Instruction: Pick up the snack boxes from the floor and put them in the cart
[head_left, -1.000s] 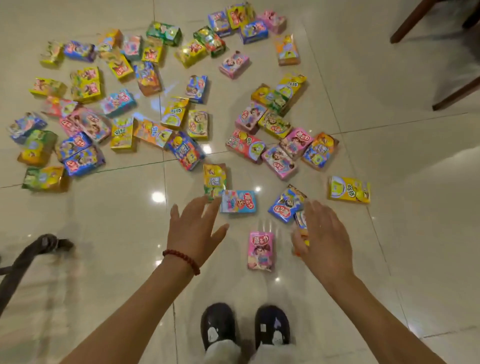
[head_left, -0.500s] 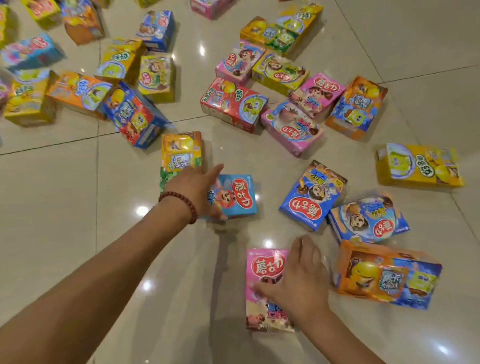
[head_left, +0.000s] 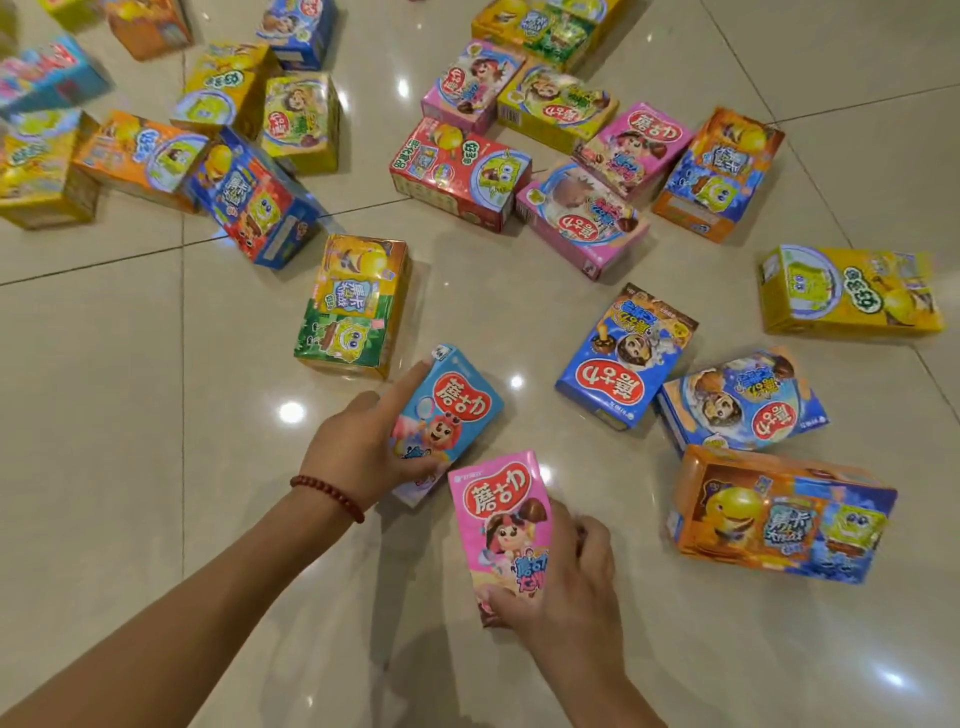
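my left hand (head_left: 358, 452) grips the blue box (head_left: 447, 415) and my right hand (head_left: 566, 587) grips the pink box (head_left: 506, 525), lower centre of frame. cart not in view; i judge the task barely begun, since many boxes (head_left: 457, 171) lie on the floor (head_left: 104, 415).

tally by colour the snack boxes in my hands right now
light blue box, in the left hand: 1
pink box, in the right hand: 1
total: 2
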